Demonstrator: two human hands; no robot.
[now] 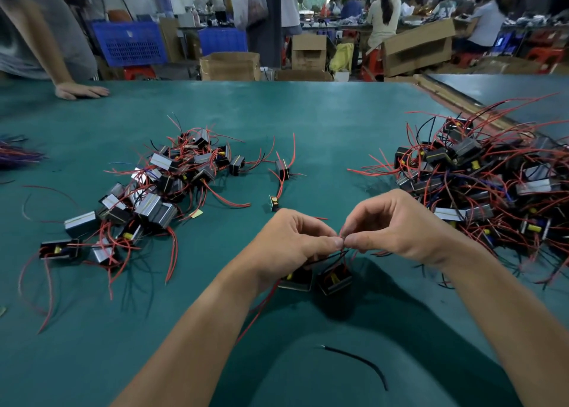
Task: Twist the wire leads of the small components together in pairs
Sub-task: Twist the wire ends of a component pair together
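Two small black components (334, 279) with yellow tape lie side by side on the green table (323, 123), just below my hands. Their thin red and black wire leads (342, 239) rise to my fingertips. My left hand (295, 243) pinches the lead ends between thumb and forefinger. My right hand (397, 225) pinches the same lead ends from the other side, fingertips almost touching the left ones. The left component (297, 279) is partly hidden under my left hand.
A pile of components with red leads (147, 197) spreads at the left, a bigger pile (480, 185) at the right. A lone component (282, 169) lies beyond my hands. A loose black wire (360, 360) lies near me. Another person's hand (81, 92) rests at the far left edge.
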